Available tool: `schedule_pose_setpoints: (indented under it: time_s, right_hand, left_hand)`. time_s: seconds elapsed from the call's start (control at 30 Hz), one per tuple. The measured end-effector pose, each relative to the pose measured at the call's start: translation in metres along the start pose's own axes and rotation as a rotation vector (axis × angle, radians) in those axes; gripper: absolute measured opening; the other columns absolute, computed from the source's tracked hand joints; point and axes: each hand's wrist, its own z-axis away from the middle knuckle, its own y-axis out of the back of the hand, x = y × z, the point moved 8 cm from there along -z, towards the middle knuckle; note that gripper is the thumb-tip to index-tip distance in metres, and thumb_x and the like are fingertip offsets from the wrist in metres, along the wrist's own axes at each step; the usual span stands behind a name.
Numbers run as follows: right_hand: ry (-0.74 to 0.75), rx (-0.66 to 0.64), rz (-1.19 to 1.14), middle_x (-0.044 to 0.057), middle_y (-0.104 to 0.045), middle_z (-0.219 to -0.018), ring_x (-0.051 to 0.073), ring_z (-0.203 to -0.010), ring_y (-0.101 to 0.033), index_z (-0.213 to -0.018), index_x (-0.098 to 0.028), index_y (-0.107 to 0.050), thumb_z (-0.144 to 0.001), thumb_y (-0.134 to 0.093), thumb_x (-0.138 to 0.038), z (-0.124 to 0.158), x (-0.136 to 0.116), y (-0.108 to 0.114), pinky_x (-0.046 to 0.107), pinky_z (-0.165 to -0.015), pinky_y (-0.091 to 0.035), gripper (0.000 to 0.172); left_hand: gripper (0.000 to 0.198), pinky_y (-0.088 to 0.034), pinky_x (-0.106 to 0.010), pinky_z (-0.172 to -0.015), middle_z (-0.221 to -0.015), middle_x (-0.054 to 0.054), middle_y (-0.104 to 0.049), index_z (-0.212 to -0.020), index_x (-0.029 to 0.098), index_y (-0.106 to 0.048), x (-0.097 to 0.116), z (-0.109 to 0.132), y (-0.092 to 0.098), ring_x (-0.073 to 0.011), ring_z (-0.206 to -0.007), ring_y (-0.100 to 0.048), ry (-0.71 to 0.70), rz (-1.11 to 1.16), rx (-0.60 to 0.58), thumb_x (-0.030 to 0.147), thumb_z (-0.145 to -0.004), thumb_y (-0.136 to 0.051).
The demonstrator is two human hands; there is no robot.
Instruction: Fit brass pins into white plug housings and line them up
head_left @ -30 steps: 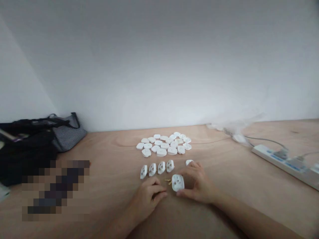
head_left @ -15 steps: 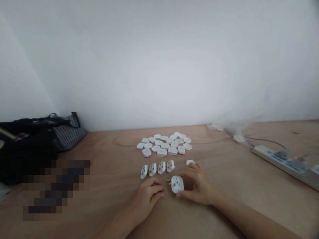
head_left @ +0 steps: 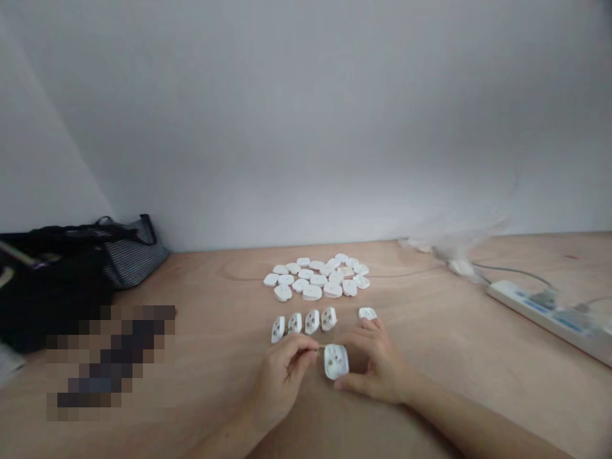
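White plastic plug housing (head_left: 336,361) sits pinched in the right hand (head_left: 377,366) just below the row of four housings (head_left: 312,322), while the left hand (head_left: 285,377) narrowly grips a thin pin (head_left: 321,348) steady at its edge.

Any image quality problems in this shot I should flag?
Head view: lighting is flat and even, with no hard glare or strong shadows; a pixelated patch hides part of the lower left; the white socket faceplate looks soft, its small details blurred; the wide lens tilts the power strip.
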Motion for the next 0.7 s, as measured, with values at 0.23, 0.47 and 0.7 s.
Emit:
schedule_pose_setpoints:
  time_s: [0.23,0.47,0.7]
  right_hand:
    - [0.058,0.01,-0.055,0.001,-0.069,-0.092,0.022,-0.082,-0.054,-0.104,-0.026,-0.062,-0.064,-0.072,-0.055,0.0,-0.012,-0.005,0.037,-0.077,-0.03,0.05]
    - [0.067,0.016,-0.052,0.002,-0.069,-0.093,0.022,-0.082,-0.053,-0.104,-0.026,-0.062,-0.065,-0.071,-0.055,0.001,-0.015,-0.005,0.037,-0.078,-0.03,0.05]
    - [0.081,0.002,-0.035,0.003,-0.069,-0.094,0.023,-0.084,-0.054,-0.105,-0.025,-0.061,-0.065,-0.072,-0.054,0.002,-0.014,-0.007,0.037,-0.079,-0.03,0.051]
  left_hand:
    - [0.01,-0.05,-0.026,-0.072,-0.083,-0.004,-0.063,-0.079,0.018,-0.068,0.008,-0.003,-0.004,-0.0165,-0.079,-0.062,-0.021,0.157,0.062,0.017,-0.083,-0.059]
    - [0.01,-0.049,-0.026,-0.069,-0.079,-0.003,-0.063,-0.081,0.019,-0.07,0.006,-0.002,-0.007,-0.016,-0.076,-0.061,0.003,0.124,0.018,0.017,-0.083,-0.061]
    - [0.007,-0.05,-0.027,-0.071,-0.081,-0.003,-0.062,-0.082,0.02,-0.07,0.005,0.0,-0.008,-0.0166,-0.078,-0.062,-0.024,0.039,0.012,0.022,-0.082,-0.064]
